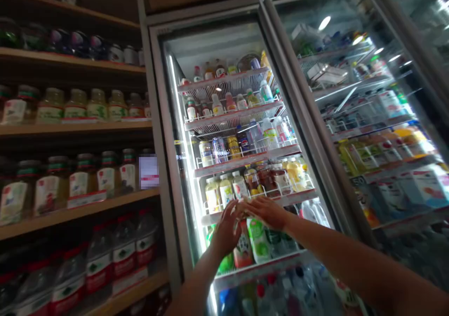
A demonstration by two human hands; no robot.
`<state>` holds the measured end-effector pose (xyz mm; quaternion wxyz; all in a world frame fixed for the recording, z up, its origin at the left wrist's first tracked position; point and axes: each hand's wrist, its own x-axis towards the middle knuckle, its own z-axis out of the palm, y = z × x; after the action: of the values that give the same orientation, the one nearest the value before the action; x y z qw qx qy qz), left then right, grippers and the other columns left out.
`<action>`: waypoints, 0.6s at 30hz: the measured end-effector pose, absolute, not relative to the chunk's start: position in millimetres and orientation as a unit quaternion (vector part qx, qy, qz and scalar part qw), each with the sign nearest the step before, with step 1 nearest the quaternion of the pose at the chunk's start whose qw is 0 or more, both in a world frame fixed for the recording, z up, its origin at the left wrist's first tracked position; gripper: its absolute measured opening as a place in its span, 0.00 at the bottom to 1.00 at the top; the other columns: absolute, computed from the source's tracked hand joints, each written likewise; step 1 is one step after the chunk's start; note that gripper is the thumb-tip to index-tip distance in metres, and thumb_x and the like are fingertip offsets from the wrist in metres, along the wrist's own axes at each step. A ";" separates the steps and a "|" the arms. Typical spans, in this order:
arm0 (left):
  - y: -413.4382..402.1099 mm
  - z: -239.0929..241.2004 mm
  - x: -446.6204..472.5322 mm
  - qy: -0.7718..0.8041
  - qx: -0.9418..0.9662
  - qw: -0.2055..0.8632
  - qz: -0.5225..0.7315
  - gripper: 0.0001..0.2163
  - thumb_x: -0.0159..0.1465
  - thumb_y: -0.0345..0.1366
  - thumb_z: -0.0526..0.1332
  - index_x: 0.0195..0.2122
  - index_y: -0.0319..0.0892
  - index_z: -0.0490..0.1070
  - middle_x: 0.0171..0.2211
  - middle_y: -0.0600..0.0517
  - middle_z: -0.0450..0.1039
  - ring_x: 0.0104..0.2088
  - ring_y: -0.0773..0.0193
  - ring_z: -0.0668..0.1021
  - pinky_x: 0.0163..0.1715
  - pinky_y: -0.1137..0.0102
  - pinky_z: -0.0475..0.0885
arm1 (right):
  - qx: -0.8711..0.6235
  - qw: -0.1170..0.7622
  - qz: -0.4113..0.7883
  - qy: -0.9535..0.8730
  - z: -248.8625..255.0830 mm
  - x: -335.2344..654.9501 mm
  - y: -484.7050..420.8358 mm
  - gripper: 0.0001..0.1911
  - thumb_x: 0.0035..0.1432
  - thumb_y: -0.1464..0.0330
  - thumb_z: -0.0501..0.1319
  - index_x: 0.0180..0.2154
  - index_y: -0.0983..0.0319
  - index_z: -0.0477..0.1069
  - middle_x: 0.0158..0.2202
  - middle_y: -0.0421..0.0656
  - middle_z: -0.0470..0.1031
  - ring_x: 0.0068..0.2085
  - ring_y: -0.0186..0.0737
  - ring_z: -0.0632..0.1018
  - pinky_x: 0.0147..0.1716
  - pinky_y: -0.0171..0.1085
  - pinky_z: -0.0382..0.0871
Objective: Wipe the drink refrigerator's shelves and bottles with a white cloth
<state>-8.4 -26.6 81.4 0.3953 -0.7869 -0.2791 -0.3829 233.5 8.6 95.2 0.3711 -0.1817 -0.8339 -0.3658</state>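
Note:
Both my hands reach into an open lit drinks fridge [175, 133]. My left hand [227, 229] is curled around the top of a red-labelled bottle [243, 251] on a lower shelf. Just right of it, my right hand [267, 211] lies with fingers stretched out flat over the tops of the neighbouring bottles, touching the left hand's fingertips. A green-and-white bottle [258, 241] stands right beside the red one. Above the hands is a wire shelf [263, 195] with pale yellow and brown drinks.
Wooden shelves [80, 209] on the left carry jars and large water bottles [100, 264]. A second fridge with a shut glass door [368, 119] stands on the right. Higher fridge shelves hold cans [220, 150] and small bottles.

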 end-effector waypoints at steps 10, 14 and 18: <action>3.6 94.6 -28.6 -0.332 -0.699 0.537 -0.336 0.32 0.73 0.35 0.54 0.76 0.50 0.46 0.71 0.44 0.58 0.72 0.46 0.59 0.70 0.45 0.60 | -0.284 0.450 -0.348 -0.772 113.6 255.5 14.7 0.22 0.66 0.70 0.61 0.60 0.61 0.74 0.55 0.53 0.79 0.54 0.54 0.78 0.57 0.54 0.71; 18.7 88.8 -26.5 -0.327 -0.697 0.521 -0.368 0.34 0.73 0.36 0.55 0.77 0.51 0.40 0.72 0.44 0.54 0.73 0.45 0.54 0.71 0.41 0.53 | -0.308 0.458 -0.325 -0.768 116.5 269.5 24.0 0.29 0.65 0.76 0.57 0.66 0.69 0.65 0.69 0.55 0.65 0.71 0.50 0.64 0.69 0.49 0.60; 31.2 85.4 -23.3 -0.318 -0.708 0.490 -0.396 0.35 0.73 0.38 0.56 0.77 0.52 0.40 0.74 0.44 0.49 0.74 0.43 0.49 0.71 0.38 0.48 | -0.258 0.327 -0.342 -0.842 104.3 281.1 30.7 0.30 0.70 0.71 0.54 0.71 0.64 0.57 0.74 0.46 0.58 0.75 0.44 0.55 0.74 0.50 0.51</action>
<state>-23.3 31.2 85.4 0.4903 -0.7084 -0.3177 -0.3960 281.1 30.7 104.3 0.3271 -0.2577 -0.8423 -0.3421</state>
